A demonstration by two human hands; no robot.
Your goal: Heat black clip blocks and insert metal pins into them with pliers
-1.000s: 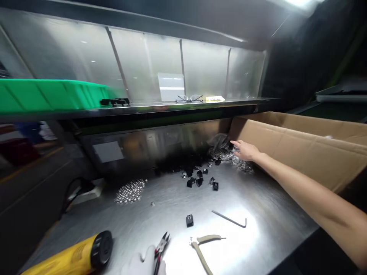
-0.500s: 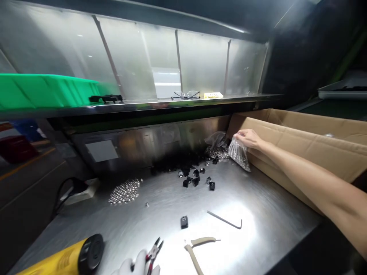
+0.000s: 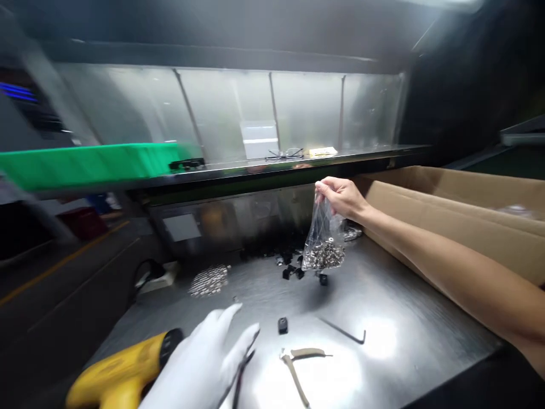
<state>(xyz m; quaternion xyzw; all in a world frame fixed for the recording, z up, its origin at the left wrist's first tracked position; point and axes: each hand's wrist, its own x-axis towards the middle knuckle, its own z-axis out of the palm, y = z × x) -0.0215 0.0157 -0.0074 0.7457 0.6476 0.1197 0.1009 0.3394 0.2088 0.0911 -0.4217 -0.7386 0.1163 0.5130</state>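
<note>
The right hand (image 3: 342,197) is reaching forward from the right, its fingers pinching the top of a clear bag of metal parts (image 3: 324,244), which is hanging above the metal table (image 3: 255,301). The gloved left hand (image 3: 208,355) is opening, thumb and fingers spreading, close by the yellow tool (image 3: 121,369).

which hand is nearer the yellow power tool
Left. The gloved left hand is close beside the yellow power tool; the right hand is farther off, holding up a clear bag of small metal parts.
</note>
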